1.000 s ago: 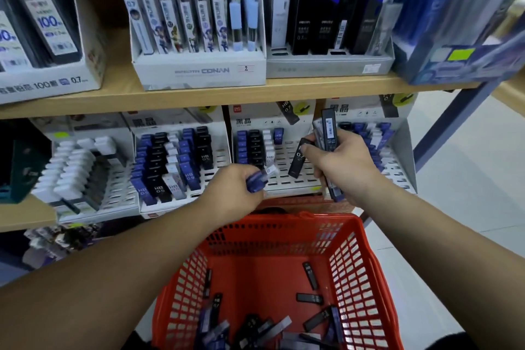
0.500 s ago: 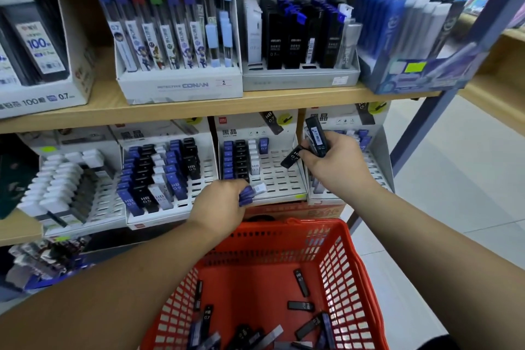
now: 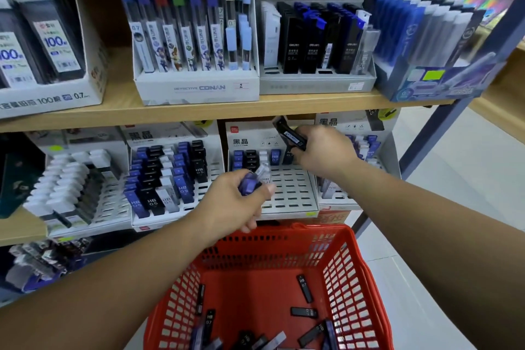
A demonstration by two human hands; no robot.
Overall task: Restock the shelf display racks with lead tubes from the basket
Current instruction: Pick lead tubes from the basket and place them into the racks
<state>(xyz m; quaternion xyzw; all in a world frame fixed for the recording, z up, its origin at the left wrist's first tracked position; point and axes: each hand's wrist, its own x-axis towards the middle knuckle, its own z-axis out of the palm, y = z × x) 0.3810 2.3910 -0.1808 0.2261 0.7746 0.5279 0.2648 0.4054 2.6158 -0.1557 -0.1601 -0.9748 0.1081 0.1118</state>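
**Two fistfuls of lead tubes reach a half-bare rack**

My left hand (image 3: 235, 202) is curled round a small bundle of purple and clear lead tubes (image 3: 250, 183). I hold it low over the front edge of the middle display rack (image 3: 292, 193), close to the open slots so the next tube is ready to feed in. My right hand (image 3: 321, 153) grips a black tube (image 3: 289, 133), tilted between thumb and fingers, up at the rack's back rows. It is just beside the few blue, black and white tubes standing there. I judge it is being lined up for an empty slot in the black column.

Most of this rack's slotted face is unfilled, which is why the work centres here. The neighbouring rack (image 3: 211, 179) to its left is far fuller.

The red basket (image 3: 284, 231) sits just below the lower shelf's front edge, within easy reach of both arms. More loose tubes (image 3: 305, 288) lie on its floor. By that count, the restocking looks well short of finished.
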